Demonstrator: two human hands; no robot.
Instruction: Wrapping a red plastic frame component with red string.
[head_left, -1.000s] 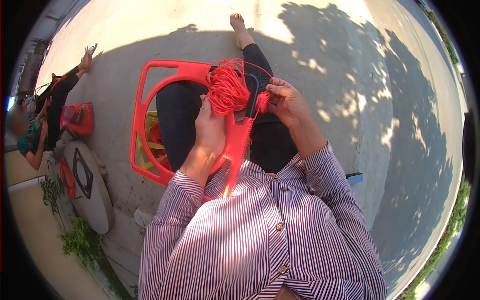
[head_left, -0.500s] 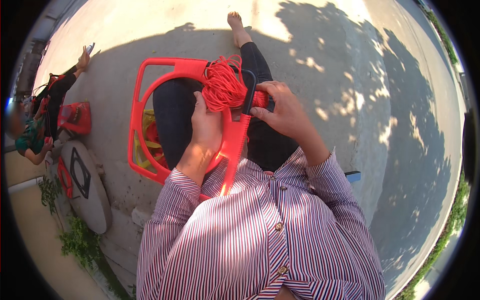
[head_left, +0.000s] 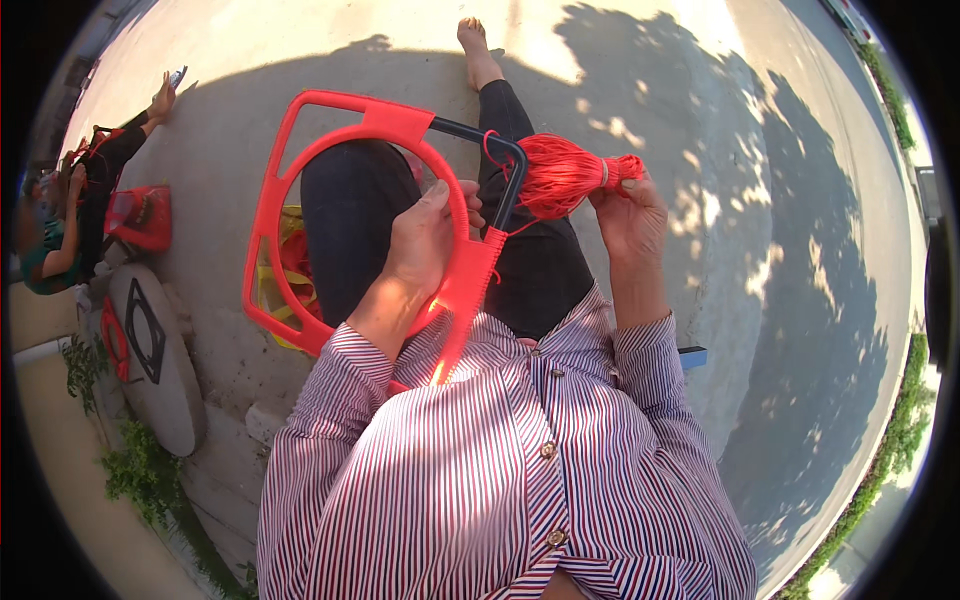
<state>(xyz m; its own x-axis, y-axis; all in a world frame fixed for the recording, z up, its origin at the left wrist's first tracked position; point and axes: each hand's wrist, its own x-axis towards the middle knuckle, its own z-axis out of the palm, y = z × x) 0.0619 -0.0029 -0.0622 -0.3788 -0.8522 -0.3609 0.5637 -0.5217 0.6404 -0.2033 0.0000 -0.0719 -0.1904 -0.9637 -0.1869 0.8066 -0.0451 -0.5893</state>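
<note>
Left hand (head_left: 425,240) has its grip clamped on the red frame (head_left: 385,125) across the lap, steadying it. Right hand (head_left: 630,215), at 3 o'clock, pinches the red cord bundle (head_left: 565,172), keeping cord taut.

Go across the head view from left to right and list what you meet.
Seated person in dark clothes at the left edge → red bag beside them → big red plastic frame with a round opening → left hand gripping its ring → bundle of red cord → right hand holding it.
</note>
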